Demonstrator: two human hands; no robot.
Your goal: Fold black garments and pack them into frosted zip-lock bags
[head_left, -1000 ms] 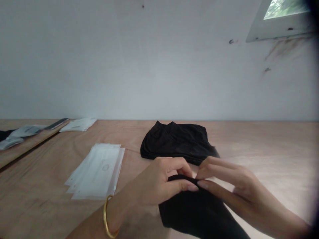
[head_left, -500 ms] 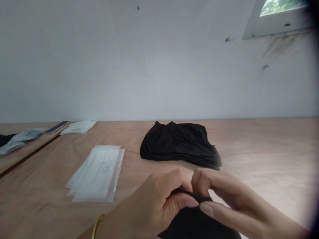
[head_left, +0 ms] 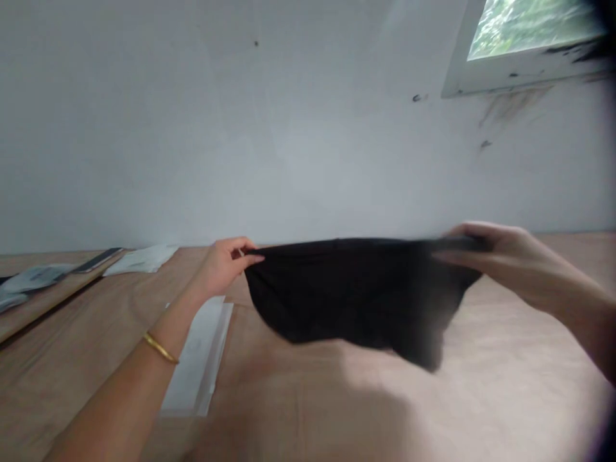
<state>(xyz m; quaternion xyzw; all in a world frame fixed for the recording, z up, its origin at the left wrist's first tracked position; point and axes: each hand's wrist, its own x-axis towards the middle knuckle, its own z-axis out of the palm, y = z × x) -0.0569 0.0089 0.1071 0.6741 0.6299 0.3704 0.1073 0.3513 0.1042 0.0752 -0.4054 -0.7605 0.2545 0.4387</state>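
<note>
Lowest and nearest, toward 7 o'clock, the left forearm reaches in with a gold bangle (head_left: 161, 350) around its wrist. Just past the bangle, a pile of flat whitish packets (head_left: 192, 366) lies on the wooden surface (head_left: 520, 359), partly hidden by that arm. A soft shadow falls across the wood around 6 o'clock.

Farther in, the black cloth (head_left: 346, 289) spans the middle of the view, stretched between both hands, its top edge nearly straight and its uneven lower edge hanging down. At 9 o'clock from its centre, the left hand (head_left: 222, 268) has its fingers closed on the upper corner. At 3 o'clock, the right hand (head_left: 513, 260) has its fingers closed on the other end; motion blurs them and the cloth beside them.

Beyond, around 9 o'clock, are a raised wooden edge (head_left: 62, 298), a dark flat strip (head_left: 97, 260), thin pale sheets (head_left: 141, 259) and crumpled-looking pale bags (head_left: 38, 277).

Farthest back stands a pale wall (head_left: 308, 128), with a window (head_left: 534, 29) at 1 to 2 o'clock, greenery in its pane and a brownish stain (head_left: 514, 106) below.
</note>
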